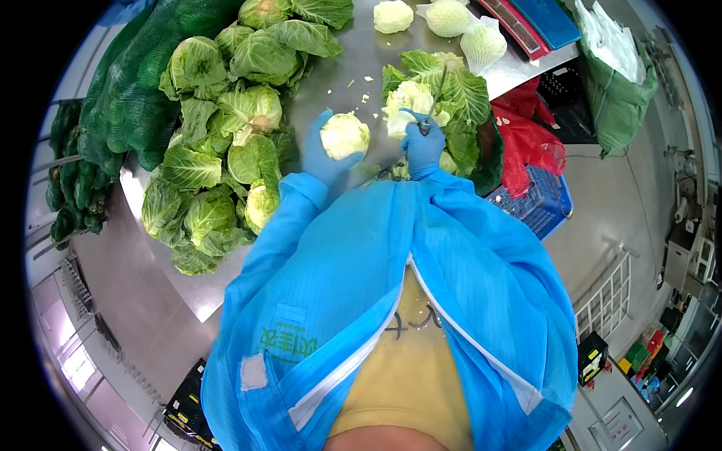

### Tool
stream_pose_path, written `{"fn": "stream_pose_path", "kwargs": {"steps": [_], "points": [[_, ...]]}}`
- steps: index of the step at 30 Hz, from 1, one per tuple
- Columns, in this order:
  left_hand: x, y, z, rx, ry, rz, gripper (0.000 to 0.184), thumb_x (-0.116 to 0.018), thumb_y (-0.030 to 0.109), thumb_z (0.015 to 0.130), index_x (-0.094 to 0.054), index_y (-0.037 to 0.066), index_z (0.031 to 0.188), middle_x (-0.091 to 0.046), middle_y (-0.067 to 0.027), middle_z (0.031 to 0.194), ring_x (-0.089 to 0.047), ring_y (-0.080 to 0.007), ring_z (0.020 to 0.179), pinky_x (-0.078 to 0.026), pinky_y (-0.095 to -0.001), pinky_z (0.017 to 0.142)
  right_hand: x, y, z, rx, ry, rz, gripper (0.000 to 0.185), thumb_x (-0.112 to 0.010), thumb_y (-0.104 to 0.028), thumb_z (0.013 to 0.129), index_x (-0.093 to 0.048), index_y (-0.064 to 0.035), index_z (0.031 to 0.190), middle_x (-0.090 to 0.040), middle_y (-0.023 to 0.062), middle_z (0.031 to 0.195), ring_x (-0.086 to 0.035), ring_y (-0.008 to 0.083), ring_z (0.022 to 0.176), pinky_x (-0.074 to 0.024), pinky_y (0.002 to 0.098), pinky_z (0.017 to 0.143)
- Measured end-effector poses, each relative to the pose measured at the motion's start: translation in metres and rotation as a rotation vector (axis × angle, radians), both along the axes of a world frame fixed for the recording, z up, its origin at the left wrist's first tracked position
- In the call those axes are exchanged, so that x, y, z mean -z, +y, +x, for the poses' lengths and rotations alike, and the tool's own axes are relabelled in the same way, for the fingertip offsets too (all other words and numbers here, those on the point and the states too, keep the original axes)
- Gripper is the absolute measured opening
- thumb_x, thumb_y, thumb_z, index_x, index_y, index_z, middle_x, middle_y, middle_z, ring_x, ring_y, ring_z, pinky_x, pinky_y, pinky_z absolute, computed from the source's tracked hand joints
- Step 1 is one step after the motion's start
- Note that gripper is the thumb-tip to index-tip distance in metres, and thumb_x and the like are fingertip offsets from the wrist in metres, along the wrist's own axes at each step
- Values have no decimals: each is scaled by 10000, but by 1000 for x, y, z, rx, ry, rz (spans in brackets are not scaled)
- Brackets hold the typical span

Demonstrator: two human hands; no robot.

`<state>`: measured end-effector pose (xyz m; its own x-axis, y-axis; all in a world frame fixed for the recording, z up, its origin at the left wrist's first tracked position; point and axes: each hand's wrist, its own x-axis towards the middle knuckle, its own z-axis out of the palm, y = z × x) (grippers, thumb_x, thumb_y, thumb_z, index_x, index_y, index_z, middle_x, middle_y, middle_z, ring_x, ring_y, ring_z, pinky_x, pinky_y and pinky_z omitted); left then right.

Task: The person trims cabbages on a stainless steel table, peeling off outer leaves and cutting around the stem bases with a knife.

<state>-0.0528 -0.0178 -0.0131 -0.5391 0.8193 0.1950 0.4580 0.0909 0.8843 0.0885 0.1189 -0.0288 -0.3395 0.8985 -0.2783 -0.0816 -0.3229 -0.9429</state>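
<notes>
A pale trimmed cabbage (345, 137) rests in my left hand (322, 152), whose blue-gloved fingers curve round its left and lower sides. My right hand (424, 143), also in a blue glove, is closed round the dark handle of a knife (425, 126). The thin blade points up, over loose green leaves. Just beyond that hand lies a pale cabbage piece (410, 101), against the outer leaves (460, 94). Small white scraps dot the metal table (342, 75) between the hands.
Untrimmed cabbages (226, 143) are heaped at left, beside green mesh sacks (139, 83). Netted cabbages (483, 45) and a trimmed one (392, 16) lie at the back. On the right are a red bag (523, 135), a blue crate (538, 201) and a green sack (620, 98).
</notes>
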Motion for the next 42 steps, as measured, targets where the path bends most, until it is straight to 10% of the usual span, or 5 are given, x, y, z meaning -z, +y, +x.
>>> {"fn": "stream_pose_path", "kwargs": {"steps": [7, 11, 21, 34, 42], "points": [[4, -2, -9, 63, 155, -38, 908, -837, 310, 529, -412, 49, 1288, -427, -153, 1289, -387, -319, 1226, -333, -411, 1036, -6, 15, -3, -25, -442, 765, 451, -702, -254, 714, -606, -80, 1119, -618, 68, 807, -589, 216, 748, -477, 313, 712], [4, -4, -7, 100, 101, 50, 902, -839, 316, 523, -425, 57, 1281, -424, -158, 1295, -390, -324, 1226, -332, -415, 1038, -5, 25, -26, -556, -287, 385, 552, -699, -489, 685, -634, -55, 1018, -635, 132, 863, -599, 247, 770, -473, 332, 729], [0, -10, -6, 138, 149, 1, 926, -834, 321, 515, -413, 67, 1300, -414, -170, 1313, -410, -330, 1218, -339, -413, 1036, 27, 50, -50, -996, -296, 415, 452, -658, -486, 746, -654, -111, 998, -653, 129, 841, -626, 278, 795, -484, 346, 760], [3, -11, -3, 124, 164, 29, 873, -829, 280, 528, -425, 74, 1274, -422, -163, 1305, -411, -329, 1215, -339, -412, 1034, 9, 31, -35, -788, -593, 672, 321, -609, -377, 776, -644, -96, 927, -644, 152, 811, -618, 350, 753, -494, 396, 668], [9, -11, -3, 110, 34, 75, 914, -846, 252, 522, -391, 60, 1291, -413, -159, 1303, -409, -300, 1222, -332, -392, 1044, 50, -3, -30, -84, -278, 285, 221, -638, -225, 767, -630, -34, 878, -573, 84, 637, -569, 161, 605, -472, 313, 605]]}}
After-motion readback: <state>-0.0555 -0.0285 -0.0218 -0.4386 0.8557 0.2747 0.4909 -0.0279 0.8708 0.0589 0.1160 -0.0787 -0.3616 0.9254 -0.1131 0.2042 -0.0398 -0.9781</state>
